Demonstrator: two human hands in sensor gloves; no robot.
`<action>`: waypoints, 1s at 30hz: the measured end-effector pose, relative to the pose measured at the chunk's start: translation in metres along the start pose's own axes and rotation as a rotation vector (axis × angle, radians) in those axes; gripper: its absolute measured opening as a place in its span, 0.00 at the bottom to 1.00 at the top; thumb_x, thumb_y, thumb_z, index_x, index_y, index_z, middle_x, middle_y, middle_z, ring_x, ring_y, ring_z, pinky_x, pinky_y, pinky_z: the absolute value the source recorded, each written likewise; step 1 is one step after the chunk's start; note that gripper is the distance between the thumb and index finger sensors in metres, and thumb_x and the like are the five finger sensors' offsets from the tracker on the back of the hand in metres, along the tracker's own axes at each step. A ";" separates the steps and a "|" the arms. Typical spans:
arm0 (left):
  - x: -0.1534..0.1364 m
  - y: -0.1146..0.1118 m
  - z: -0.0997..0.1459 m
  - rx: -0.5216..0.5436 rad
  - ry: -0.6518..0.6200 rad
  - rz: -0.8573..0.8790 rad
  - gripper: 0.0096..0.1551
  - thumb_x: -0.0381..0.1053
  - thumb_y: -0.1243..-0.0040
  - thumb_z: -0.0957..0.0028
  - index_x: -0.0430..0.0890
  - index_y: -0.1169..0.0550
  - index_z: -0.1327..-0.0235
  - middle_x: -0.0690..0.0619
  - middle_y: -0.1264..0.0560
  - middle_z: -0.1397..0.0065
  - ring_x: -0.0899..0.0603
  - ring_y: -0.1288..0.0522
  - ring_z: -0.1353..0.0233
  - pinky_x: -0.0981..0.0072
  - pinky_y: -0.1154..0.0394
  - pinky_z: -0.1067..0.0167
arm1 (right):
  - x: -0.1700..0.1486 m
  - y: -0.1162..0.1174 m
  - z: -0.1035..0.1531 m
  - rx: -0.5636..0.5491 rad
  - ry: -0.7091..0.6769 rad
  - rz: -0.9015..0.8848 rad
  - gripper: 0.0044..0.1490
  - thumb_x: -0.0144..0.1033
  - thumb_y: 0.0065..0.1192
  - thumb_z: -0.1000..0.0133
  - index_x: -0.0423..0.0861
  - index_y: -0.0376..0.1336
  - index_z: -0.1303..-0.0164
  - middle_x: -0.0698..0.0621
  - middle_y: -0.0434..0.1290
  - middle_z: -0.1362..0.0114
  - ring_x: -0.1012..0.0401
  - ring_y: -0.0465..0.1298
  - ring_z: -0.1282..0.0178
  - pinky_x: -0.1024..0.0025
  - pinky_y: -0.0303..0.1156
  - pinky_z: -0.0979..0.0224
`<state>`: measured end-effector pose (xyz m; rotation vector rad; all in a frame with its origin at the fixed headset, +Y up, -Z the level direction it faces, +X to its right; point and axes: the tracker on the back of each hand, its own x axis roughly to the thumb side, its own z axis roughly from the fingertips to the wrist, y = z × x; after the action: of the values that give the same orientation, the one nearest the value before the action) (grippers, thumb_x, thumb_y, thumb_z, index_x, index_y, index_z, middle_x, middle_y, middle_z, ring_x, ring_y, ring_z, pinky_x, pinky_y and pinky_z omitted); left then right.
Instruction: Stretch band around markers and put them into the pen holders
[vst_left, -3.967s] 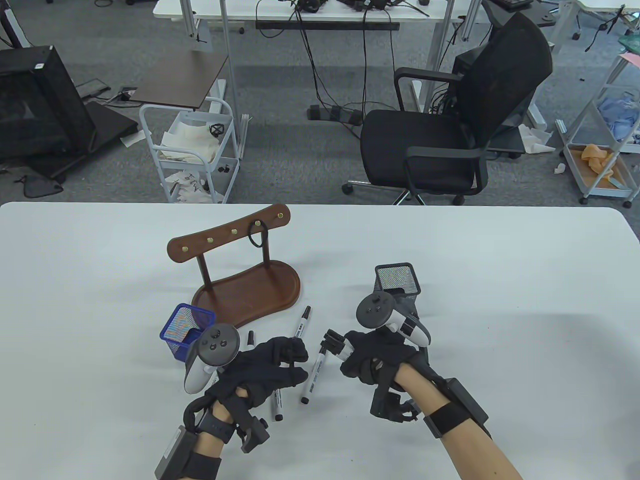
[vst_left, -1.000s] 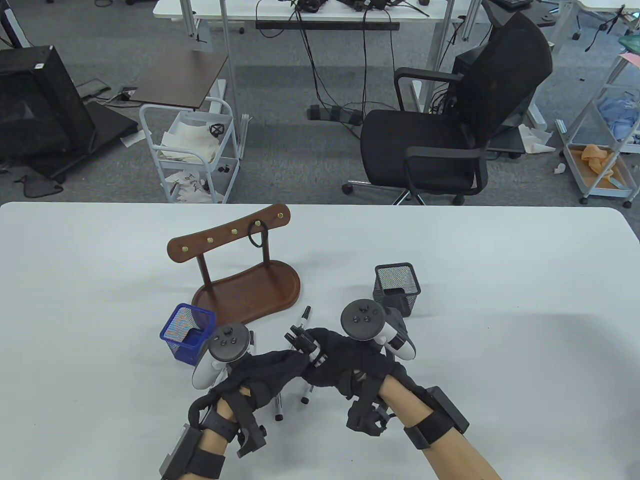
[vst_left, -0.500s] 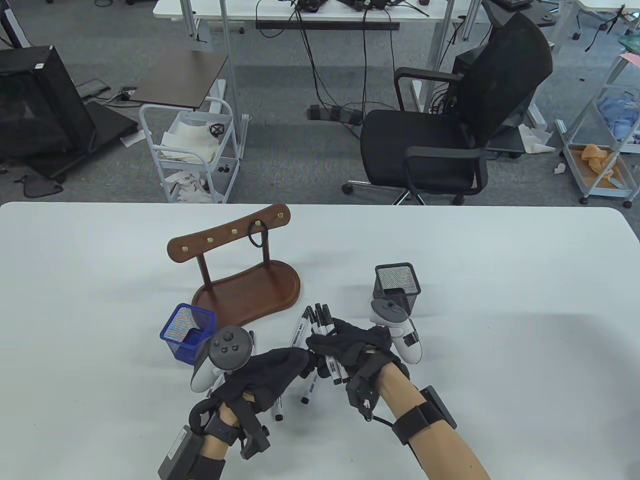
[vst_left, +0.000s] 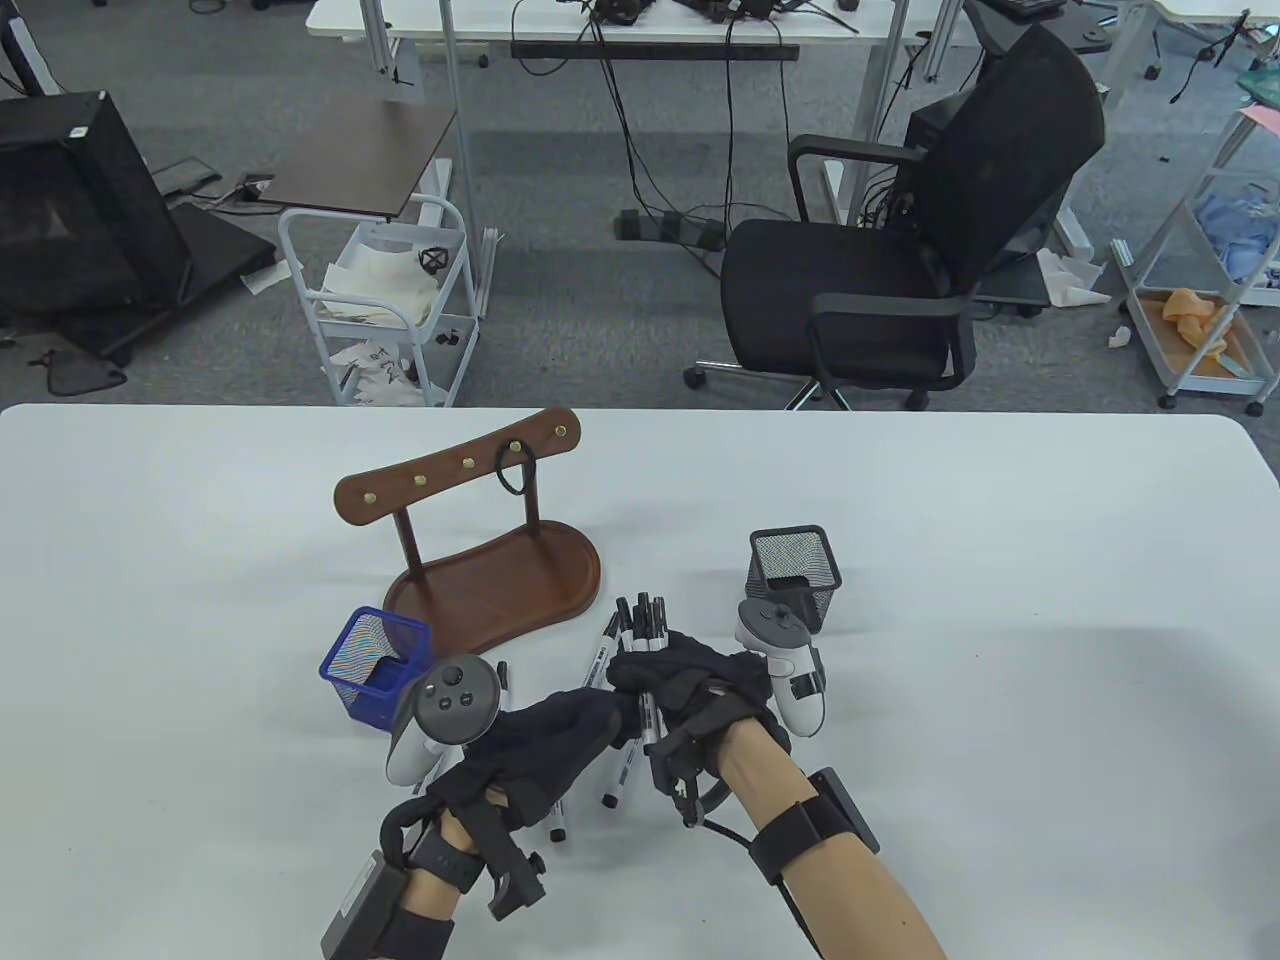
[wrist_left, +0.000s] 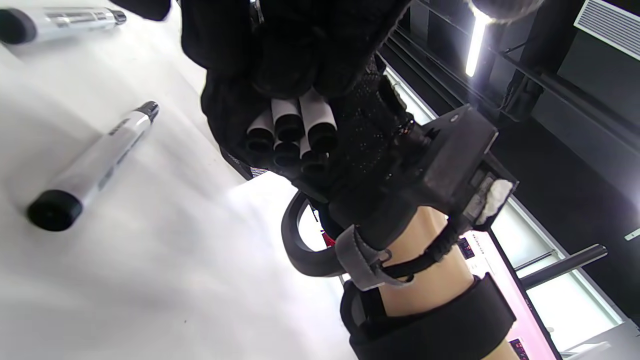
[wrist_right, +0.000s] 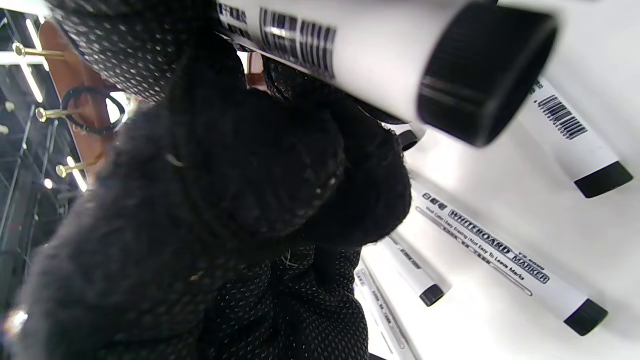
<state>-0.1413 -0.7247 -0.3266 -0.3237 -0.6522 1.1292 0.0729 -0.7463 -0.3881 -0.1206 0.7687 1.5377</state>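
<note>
The right hand (vst_left: 690, 690) is wrapped round a bunch of markers (vst_left: 640, 625), caps pointing far, probably keeping them tight for banding. The left hand (vst_left: 545, 735) meets their near ends; its grip cannot be told. Loose markers (vst_left: 617, 775) lie below; a band (vst_left: 512, 470) hangs on the wooden rack (vst_left: 460, 470).

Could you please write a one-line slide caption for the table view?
Right hand grips a bundle of markers as the left hand reaches in, between blue and black pen holders.

— How is the light?
— Bright, even overhead light; soft shadows on the white table (vst_left: 1000, 600). A ceiling strip light (wrist_left: 477, 42) glares at one o'clock.
— Sharpness?
— Wrist close-ups blur.
</note>
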 end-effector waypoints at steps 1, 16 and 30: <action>0.000 0.000 0.000 0.000 -0.001 -0.003 0.45 0.71 0.61 0.38 0.39 0.28 0.25 0.41 0.24 0.25 0.25 0.38 0.20 0.22 0.48 0.24 | 0.000 0.000 0.000 -0.008 0.005 -0.004 0.35 0.40 0.76 0.43 0.50 0.57 0.31 0.54 0.68 0.33 0.63 0.83 0.50 0.59 0.84 0.38; 0.006 0.006 0.004 0.009 -0.019 -0.012 0.48 0.73 0.62 0.39 0.38 0.25 0.26 0.40 0.23 0.26 0.26 0.35 0.21 0.23 0.45 0.25 | 0.003 -0.010 0.004 -0.077 -0.035 -0.047 0.26 0.39 0.76 0.43 0.54 0.63 0.39 0.56 0.72 0.36 0.62 0.85 0.49 0.59 0.86 0.38; -0.005 0.014 0.007 0.081 0.041 0.053 0.47 0.73 0.62 0.38 0.39 0.27 0.24 0.41 0.25 0.22 0.26 0.36 0.21 0.24 0.44 0.26 | 0.004 -0.002 0.024 -0.088 -0.202 0.242 0.24 0.44 0.77 0.44 0.55 0.65 0.41 0.57 0.75 0.36 0.62 0.87 0.48 0.61 0.86 0.40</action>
<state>-0.1575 -0.7239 -0.3307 -0.2957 -0.5630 1.1928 0.0833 -0.7299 -0.3726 0.0649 0.5703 1.7827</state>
